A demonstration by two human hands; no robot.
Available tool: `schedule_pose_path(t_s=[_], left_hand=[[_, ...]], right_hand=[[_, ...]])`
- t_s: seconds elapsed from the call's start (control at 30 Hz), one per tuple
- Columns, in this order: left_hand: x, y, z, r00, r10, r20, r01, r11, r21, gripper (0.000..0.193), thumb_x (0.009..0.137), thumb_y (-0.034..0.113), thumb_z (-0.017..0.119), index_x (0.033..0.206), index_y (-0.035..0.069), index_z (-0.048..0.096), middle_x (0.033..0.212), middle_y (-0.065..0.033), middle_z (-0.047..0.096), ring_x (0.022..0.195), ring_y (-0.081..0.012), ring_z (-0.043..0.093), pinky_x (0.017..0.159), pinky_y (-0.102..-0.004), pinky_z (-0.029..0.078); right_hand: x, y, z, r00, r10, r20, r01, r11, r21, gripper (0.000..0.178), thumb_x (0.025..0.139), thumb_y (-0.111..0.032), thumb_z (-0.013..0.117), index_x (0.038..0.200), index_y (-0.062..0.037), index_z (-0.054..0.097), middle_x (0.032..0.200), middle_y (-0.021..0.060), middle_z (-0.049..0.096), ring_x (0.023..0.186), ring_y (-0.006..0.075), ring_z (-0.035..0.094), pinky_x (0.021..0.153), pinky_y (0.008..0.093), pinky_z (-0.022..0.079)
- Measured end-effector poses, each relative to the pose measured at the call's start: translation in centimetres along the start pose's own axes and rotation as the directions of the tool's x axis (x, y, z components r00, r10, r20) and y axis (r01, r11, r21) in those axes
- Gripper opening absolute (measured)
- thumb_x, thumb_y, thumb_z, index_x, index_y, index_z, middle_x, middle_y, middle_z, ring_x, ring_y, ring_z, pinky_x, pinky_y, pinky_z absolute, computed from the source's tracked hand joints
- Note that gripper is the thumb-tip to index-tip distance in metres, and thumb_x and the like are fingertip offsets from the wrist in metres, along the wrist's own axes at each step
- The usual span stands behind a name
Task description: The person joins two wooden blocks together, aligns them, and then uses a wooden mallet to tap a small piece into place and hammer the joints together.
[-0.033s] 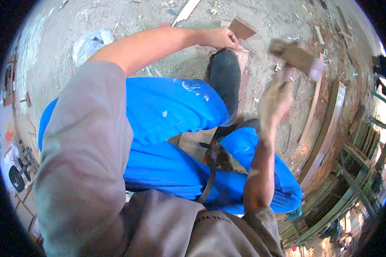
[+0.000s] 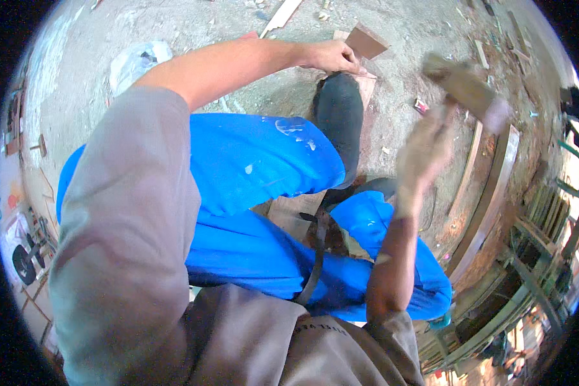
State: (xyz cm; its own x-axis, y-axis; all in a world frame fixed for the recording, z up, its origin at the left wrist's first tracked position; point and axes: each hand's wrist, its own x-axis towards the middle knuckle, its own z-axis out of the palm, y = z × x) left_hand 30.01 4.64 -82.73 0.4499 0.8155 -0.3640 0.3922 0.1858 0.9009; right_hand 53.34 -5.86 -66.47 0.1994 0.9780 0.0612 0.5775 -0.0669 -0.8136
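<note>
My left hand (image 2: 336,56) is closed in a pinch over the end of a wooden board (image 2: 368,85); what its fingers grip is too small to make out. A short brown piece of wood (image 2: 367,40) stands tilted just beyond those fingers. My dark-covered foot (image 2: 340,109) rests on or against the board, hiding part of it. Off to the right, my right hand (image 2: 424,151) is wrapped round the handle of a mallet (image 2: 473,93). Its thick brown head has a paler end and is raised apart from the board, blurred by motion.
Wood strips and a long beam (image 2: 489,199) lie on the dusty floor at right, near stacked timber (image 2: 527,257). A clear plastic bag (image 2: 138,64) lies left of my left arm. A pale wood strip (image 2: 282,16) and scattered chips lie at the far side.
My right hand and the mallet have swung a little to the right and toward me. My left hand has hardly moved and keeps its pinch.
</note>
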Motion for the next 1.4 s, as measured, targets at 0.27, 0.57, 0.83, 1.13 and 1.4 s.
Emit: schedule_pose_path(t_s=[0.27,0.57,0.83,1.13,1.4], left_hand=[[-0.6,0.1,0.7,0.996,-0.084,0.002,0.081,0.966,0.245,0.081,0.100,0.070,0.042,0.132,-0.001,0.064,0.131,-0.0227,0.065,0.125,-0.0309,0.059,0.106,-0.0408,0.045],[-1.6,-0.7,0.6,0.996,-0.083,-0.028,0.088,0.968,0.237,0.089,0.096,0.079,0.036,0.102,-0.003,0.071,0.094,-0.0179,0.071,0.093,-0.0291,0.067,0.084,-0.0429,0.050],[-0.3,-0.2,0.0,0.999,-0.013,0.046,-0.002,0.946,0.323,0.076,0.099,0.070,0.041,0.109,0.002,0.072,0.101,-0.0168,0.072,0.093,-0.0251,0.066,0.082,-0.0404,0.052],[2.0,2.3,-1.3,0.947,0.106,0.305,-0.202,0.930,0.307,0.045,0.096,0.044,0.067,0.129,0.013,0.068,0.113,-0.0085,0.073,0.101,-0.0194,0.068,0.087,-0.0366,0.054],[1.7,3.9,1.3,0.901,0.405,0.158,-0.421,0.723,0.547,0.027,0.094,0.025,0.064,0.117,0.012,0.072,0.101,-0.0126,0.076,0.094,-0.0322,0.072,0.086,-0.0412,0.056]], right_hand=[[-0.5,3.6,-1.4,0.985,-0.128,-0.119,0.175,0.718,0.674,0.040,0.108,-0.045,0.044,0.097,-0.0089,0.058,0.074,0.0049,0.049,0.066,0.0114,0.047,0.053,0.0263,0.035],[-0.2,-1.8,-1.2,0.989,-0.137,-0.059,0.145,0.972,0.183,0.026,0.108,-0.025,0.047,0.102,-0.0007,0.053,0.078,0.0067,0.057,0.061,0.0156,0.046,0.055,0.0337,0.040],[-5.4,2.7,-0.3,0.977,-0.214,0.025,0.211,0.974,0.086,0.024,0.108,-0.026,0.050,0.098,-0.0036,0.051,0.072,0.0007,0.050,0.060,0.0046,0.043,0.049,0.0219,0.033],[-7.9,3.5,-7.1,0.991,0.086,0.100,-0.078,0.994,-0.080,0.039,0.106,-0.030,0.054,0.117,0.0069,0.060,0.084,0.0085,0.065,0.071,0.0128,0.056,0.062,0.0295,0.047],[-9.2,2.5,-8.9,0.988,0.148,0.047,-0.147,0.989,-0.020,0.034,0.105,-0.026,0.055,0.115,0.0060,0.062,0.068,0.0085,0.057,0.063,0.0129,0.049,0.058,0.0341,0.044]])
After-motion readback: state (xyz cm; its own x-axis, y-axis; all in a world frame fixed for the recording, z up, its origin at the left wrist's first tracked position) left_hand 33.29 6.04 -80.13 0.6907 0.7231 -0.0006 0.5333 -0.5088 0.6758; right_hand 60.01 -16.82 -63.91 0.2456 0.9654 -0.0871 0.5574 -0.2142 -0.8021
